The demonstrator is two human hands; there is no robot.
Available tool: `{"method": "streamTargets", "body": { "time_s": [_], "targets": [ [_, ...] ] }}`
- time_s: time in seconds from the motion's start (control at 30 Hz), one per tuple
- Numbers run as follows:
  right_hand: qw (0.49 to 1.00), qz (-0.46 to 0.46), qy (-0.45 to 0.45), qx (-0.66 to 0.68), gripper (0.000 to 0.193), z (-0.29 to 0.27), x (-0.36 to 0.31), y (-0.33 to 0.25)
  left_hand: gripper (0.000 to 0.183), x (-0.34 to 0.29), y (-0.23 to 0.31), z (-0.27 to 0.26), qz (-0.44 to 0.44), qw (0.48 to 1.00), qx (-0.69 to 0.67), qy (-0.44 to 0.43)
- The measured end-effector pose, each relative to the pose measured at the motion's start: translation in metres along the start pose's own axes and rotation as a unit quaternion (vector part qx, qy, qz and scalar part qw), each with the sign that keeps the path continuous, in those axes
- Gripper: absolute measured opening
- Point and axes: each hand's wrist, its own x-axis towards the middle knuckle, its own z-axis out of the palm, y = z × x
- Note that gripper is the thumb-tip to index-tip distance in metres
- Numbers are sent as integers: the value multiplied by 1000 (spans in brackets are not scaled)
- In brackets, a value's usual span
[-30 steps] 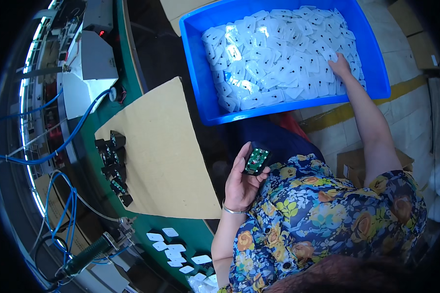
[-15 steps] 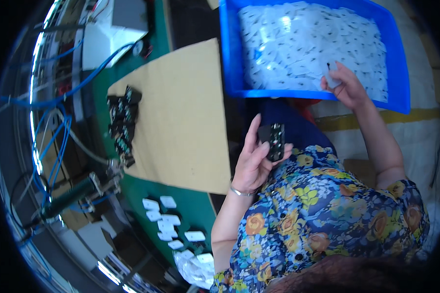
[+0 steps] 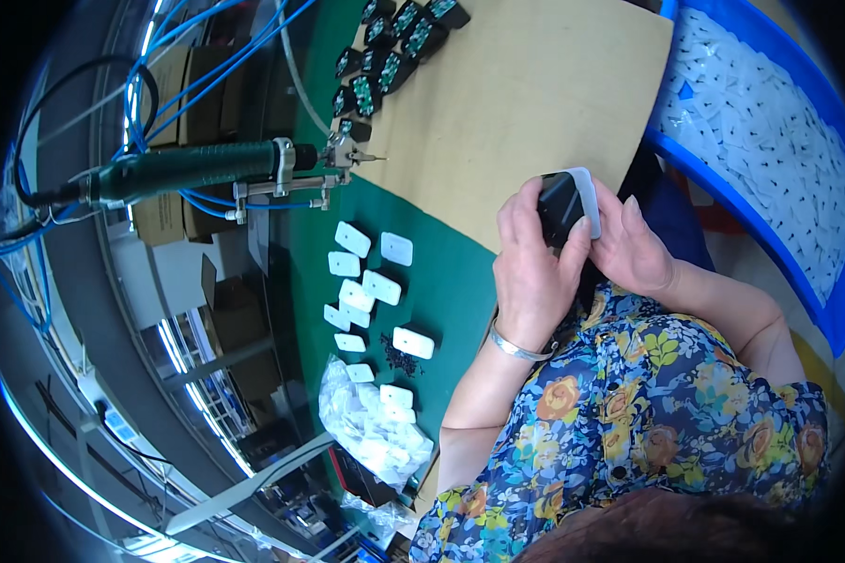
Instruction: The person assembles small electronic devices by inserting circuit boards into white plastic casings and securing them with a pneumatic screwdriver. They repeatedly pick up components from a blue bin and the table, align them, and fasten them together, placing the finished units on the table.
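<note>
In front of my chest, both hands are together. My left hand is closed around a black plastic housing, its thumb across the near end. Against the right face of the housing lies a flat white cover with rounded corners. My right hand is closed on this cover from the right, its fingertips partly hidden behind it. The inside of the housing is turned out of sight.
A blue bin of small whitish pieces with dark spots stands at right. Black housings with green circuit boards lie on a cardboard sheet. An automatic screwdriver juts in from the left. White-covered units, dark screws and a plastic bag occupy the green table.
My right hand has come from over the bin to my left hand, bringing a white piece against the black housing. The housing has been turned over. The view has swung toward the left.
</note>
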Motion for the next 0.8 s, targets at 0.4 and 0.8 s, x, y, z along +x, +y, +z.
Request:
{"method": "streamTargets", "body": {
  "time_s": [0.4,0.8],
  "targets": [
    [994,12,-16,-109,72,-7,-6,9,59,-2,-8,11,16,999,42,-10],
    [989,34,-38,-135,78,-7,-8,12,79,-5,-15,-1,14,994,79,-71]
  ]
}}
